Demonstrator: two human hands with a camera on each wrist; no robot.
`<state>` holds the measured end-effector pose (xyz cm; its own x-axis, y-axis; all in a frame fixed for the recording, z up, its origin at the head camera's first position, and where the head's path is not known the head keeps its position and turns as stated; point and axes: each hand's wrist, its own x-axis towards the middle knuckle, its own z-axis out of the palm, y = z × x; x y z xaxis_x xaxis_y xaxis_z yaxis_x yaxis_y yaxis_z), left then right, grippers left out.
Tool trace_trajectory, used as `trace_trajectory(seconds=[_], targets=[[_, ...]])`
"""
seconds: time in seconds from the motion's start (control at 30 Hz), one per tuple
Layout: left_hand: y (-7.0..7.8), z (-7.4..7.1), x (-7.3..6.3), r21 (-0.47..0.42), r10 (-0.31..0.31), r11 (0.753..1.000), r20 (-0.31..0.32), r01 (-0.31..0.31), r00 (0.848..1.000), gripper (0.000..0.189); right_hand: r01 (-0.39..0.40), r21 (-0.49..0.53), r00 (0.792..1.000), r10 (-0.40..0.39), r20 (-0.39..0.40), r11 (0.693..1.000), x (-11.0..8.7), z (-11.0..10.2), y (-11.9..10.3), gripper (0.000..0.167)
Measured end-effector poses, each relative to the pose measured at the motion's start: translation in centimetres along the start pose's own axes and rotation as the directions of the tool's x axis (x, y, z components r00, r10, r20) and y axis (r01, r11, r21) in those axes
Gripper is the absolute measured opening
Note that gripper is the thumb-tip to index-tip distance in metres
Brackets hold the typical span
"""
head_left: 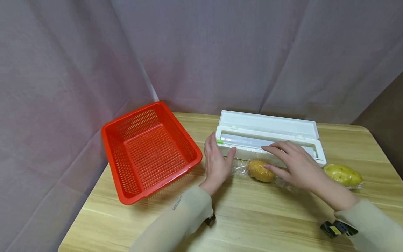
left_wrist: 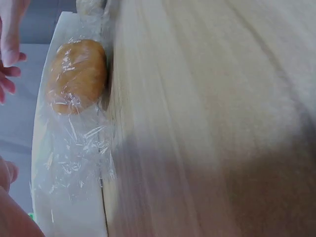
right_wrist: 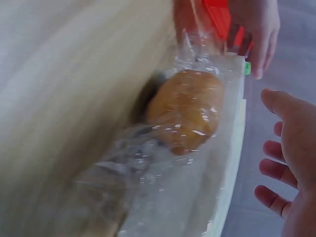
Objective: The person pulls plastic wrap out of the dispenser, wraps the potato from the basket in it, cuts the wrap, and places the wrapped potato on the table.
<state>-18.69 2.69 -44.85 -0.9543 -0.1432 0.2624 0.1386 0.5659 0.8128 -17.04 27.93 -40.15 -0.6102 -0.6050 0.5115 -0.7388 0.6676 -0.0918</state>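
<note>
A white cling film dispenser (head_left: 267, 140) lies with its lid raised, the film roll showing inside. Along its front edge rests an orange-brown potato-like item (head_left: 261, 171) under clear cling film (left_wrist: 74, 153), the film spreading to both sides of it. My left hand (head_left: 217, 164) is at the dispenser's left end, beside the green slider (head_left: 219, 141), fingers extended and thumb apart. Over the dispenser's front, my right hand (head_left: 294, 164) reaches in from the right with its fingers loosely bent. The right wrist view shows those fingers (right_wrist: 276, 170) spread, holding nothing.
A red plastic basket (head_left: 154, 189) stands on the left of the wooden table (head_left: 252, 217). A yellow-green, film-wrapped fruit-like item (head_left: 343, 175) lies just right of the dispenser. Grey curtains (head_left: 214, 56) hang behind the table.
</note>
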Motion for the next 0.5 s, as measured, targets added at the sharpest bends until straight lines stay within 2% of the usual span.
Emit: trace_trajectory(seconds=[0.1,0.27,0.5], targets=[[-0.2,0.4,0.4,-0.014,-0.052,0.999,0.009,0.052,0.999,0.087,0.029,-0.002,1.0,-0.029,-0.002,1.0,1.1,-0.1,0.1,0.058],[-0.4,0.9,1.1,-0.027,-0.12,0.992,0.02,0.12,0.993,0.085,0.026,-0.013,0.999,-0.026,0.04,1.0,2.9,-0.2,0.0,0.055],[-0.7,1.0,1.4,-0.038,-0.145,0.989,0.017,0.145,0.989,0.078,0.043,0.009,0.994,-0.043,0.098,0.999,5.5,0.5,-0.5,0.05]])
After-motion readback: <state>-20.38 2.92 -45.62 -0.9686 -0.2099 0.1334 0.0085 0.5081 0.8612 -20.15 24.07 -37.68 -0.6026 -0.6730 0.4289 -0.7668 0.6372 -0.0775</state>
